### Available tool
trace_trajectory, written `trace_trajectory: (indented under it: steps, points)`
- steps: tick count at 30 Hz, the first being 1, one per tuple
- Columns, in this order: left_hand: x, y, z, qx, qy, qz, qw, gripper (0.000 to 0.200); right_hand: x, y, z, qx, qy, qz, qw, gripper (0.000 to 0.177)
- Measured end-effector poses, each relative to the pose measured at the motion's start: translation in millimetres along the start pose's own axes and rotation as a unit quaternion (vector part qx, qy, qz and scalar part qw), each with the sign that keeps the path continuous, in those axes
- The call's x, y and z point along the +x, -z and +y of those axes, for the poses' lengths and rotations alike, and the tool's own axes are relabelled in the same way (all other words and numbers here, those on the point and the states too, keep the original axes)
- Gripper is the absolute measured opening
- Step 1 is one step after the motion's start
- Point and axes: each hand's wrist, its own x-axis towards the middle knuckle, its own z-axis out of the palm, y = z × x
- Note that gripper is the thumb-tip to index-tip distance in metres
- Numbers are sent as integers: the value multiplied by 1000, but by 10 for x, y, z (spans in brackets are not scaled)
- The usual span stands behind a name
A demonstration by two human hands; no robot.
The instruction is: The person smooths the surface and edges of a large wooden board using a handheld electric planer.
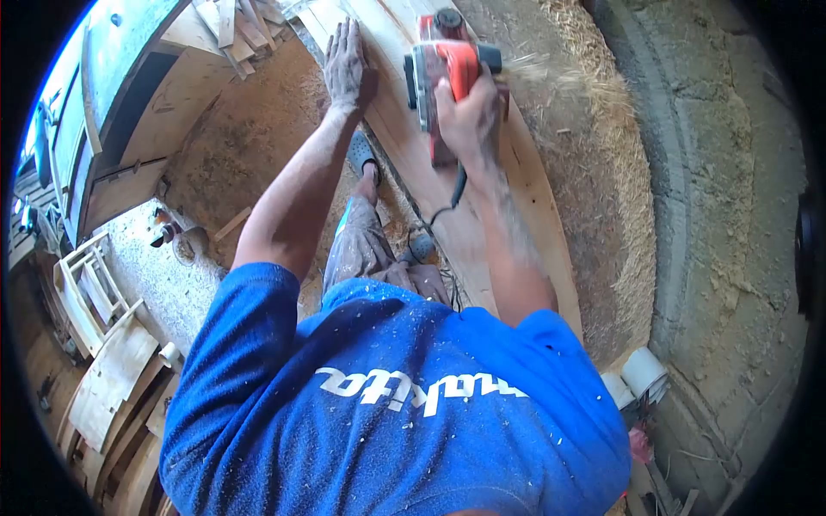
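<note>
A long pale wooden plank [525, 185] runs away from me over a sawdust-covered bench. My right hand [469, 112] grips the handle of a red electric planer [443, 60] that rests on the plank, and shavings spray off to its right. My left hand [346, 62] lies flat, fingers spread, on the plank's left edge beside the planer. The planer's black cord [447, 202] trails back toward me along the board.
A thick heap of wood shavings [602, 172] lies right of the plank against a rough concrete wall [731, 215]. Stacked boards and wooden frames [95, 284] stand at the left. My foot in a sandal [363, 159] is on the sawdust floor.
</note>
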Motion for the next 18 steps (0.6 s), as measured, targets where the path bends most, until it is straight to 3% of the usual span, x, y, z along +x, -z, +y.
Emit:
trace_trajectory:
  steps: [4, 5, 10, 14, 18]
  points:
    - [-12, -13, -11, -19, 12, 12, 1000, 55, 924, -520, 57, 6, 101, 30, 994, 37]
    - [-13, 10, 3, -32, 23, -6, 999, 56, 1129, -658, 51, -74, 21, -13, 997, 43]
    - [-1, 33, 48, -25, 26, -3, 999, 54, 1840, -1003, -67, -58, 99, 4, 993, 45]
    - [3, 0, 7, -25, 19, -2, 1000, 55, 1871, -945, -97, -54, 115, -11, 992, 46]
    - [-4, -55, -54, -14, -5, 4, 1000, 55, 1283, -560, -61, -28, 154, -36, 987, 48]
